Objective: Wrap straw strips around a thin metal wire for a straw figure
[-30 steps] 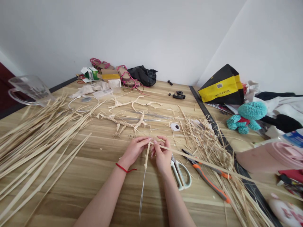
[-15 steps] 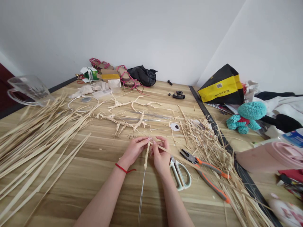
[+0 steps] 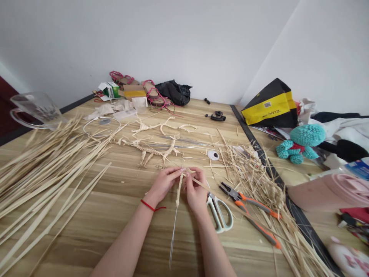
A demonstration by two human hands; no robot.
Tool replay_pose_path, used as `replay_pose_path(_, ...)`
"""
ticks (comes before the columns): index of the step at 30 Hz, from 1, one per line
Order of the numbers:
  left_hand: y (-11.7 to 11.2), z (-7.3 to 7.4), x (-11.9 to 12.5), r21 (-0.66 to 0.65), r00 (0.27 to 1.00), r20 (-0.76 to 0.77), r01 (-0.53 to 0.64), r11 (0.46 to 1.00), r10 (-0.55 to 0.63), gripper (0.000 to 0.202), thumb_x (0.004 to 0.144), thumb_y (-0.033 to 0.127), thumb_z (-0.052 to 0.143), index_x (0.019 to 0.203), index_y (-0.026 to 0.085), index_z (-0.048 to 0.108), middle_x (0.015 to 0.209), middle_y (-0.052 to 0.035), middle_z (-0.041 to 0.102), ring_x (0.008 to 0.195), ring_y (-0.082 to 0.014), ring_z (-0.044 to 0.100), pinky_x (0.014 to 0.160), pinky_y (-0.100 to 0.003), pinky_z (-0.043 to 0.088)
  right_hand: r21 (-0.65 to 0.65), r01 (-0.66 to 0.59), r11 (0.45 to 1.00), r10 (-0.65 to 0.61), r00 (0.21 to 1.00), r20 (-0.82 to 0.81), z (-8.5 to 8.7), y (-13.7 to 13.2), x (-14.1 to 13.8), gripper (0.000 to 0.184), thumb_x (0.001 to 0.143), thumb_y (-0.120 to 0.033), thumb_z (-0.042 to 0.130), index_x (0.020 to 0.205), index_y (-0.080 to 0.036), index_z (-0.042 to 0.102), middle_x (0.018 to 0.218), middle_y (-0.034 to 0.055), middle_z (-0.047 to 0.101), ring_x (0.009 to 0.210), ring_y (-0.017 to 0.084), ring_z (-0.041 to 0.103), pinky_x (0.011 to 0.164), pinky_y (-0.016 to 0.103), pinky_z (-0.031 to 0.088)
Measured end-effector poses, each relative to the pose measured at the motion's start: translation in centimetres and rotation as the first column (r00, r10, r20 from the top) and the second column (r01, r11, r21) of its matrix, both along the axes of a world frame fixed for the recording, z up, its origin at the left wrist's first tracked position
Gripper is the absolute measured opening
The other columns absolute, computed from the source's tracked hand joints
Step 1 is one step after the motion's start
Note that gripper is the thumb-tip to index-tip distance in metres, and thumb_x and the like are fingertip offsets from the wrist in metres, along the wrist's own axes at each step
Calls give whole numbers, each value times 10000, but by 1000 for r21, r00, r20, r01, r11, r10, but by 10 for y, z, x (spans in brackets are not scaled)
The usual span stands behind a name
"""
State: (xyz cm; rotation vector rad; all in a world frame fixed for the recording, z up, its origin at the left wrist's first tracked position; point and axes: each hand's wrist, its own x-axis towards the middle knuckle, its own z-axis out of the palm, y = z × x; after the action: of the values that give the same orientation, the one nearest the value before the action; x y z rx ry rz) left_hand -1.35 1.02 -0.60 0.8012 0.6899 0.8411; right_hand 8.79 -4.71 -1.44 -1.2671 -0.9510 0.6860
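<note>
Near the middle of the table, my left hand (image 3: 165, 181) pinches the upper end of a straw-wrapped wire (image 3: 179, 192). Bare wire ends stick out of its lower end toward me. My right hand (image 3: 196, 189) is closed at the same spot, its thumb and fingers on a long pale straw strip (image 3: 227, 199) that trails off to the right over the pliers. The fingertips partly hide where strip and wire meet. Just right of my right hand lie white-handled scissors (image 3: 219, 215), and beyond them pliers (image 3: 249, 209) with orange and grey handles.
Straw-wrapped branching figures (image 3: 155, 148) lie beyond my hands. Long straw strips (image 3: 52, 165) cover the left side; a heap of straw scraps (image 3: 259, 177) lies at right. A glass mug (image 3: 36, 109) stands far left. A black-and-yellow bag (image 3: 271, 107) and turquoise figure (image 3: 306, 135) sit at right.
Both hands stay almost in place, still holding the wrapped wire. The straw strip at the right hand has shifted slightly, with a short piece now showing above the fingers.
</note>
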Motion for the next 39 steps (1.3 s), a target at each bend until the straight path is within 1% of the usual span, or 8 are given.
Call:
replay_pose_path(6, 1, -1, 0, 10, 1000, -4, 8, 1000, -8, 167, 680, 217, 714, 831, 144, 721, 842, -66, 705, 806, -170, 613, 793, -293, 441, 18, -39, 999, 39, 999, 1, 1, 1, 0, 203, 838, -300, 541, 1011, -201, 501, 638, -38, 492, 531, 117, 491, 506, 239, 407)
replay_pose_path(14, 0, -2, 1, 13, 1000, 5, -4, 1000, 4, 182, 683, 222, 712, 848, 145, 722, 854, -76, 708, 853, -190, 617, 818, -303, 436, 17, -31, 999, 31, 998, -53, 2, 1, -2, 203, 837, -311, 539, 1006, -205, 497, 637, -46, 472, 503, 110, 470, 475, 231, 392)
replay_pose_path(17, 0, -2, 1, 11, 1000, 4, -11, 1000, 11, 186, 686, 215, 709, 857, 144, 721, 857, -76, 707, 832, -182, 618, 819, -304, 439, 13, -28, 1000, 29, 997, -64, 3, 2, -2, 203, 836, -312, 538, 1001, -202, 492, 635, -49, 464, 498, 108, 461, 470, 230, 388)
replay_pose_path(24, 0, -1, 1, 10, 1000, 0, -17, 1000, 17, 160, 682, 213, 711, 825, 144, 725, 843, -70, 705, 807, -164, 612, 808, -285, 438, 45, -6, 999, 4, 999, 47, 4, 3, -3, 168, 831, -290, 530, 966, -192, 509, 633, -43, 476, 549, 116, 473, 520, 234, 400)
replay_pose_path(31, 0, -2, 0, 0, 1000, -12, 0, 1000, 0, 204, 689, 222, 707, 880, 149, 721, 861, -77, 705, 848, -181, 616, 813, -294, 439, 36, 8, 999, -11, 996, 87, 2, 3, -3, 174, 841, -289, 505, 984, -190, 509, 651, -35, 484, 566, 122, 478, 532, 240, 401)
replay_pose_path(34, 1, -3, 0, 6, 1000, -19, -9, 1000, 9, 196, 689, 229, 709, 865, 145, 720, 858, -78, 705, 873, -191, 614, 828, -300, 436, 26, 10, 1000, -13, 994, 108, 1, 2, -4, 172, 843, -289, 502, 983, -189, 508, 646, -36, 479, 548, 119, 465, 519, 239, 391)
replay_pose_path(39, 1, -4, 0, 22, 1000, -29, -9, 1000, 9, 172, 693, 237, 704, 831, 135, 718, 838, -79, 706, 852, -188, 617, 822, -301, 438, 12, 2, 1000, -4, 994, 113, 2, 1, -5, 169, 847, -282, 500, 989, -191, 503, 656, -29, 486, 566, 126, 481, 541, 249, 402)
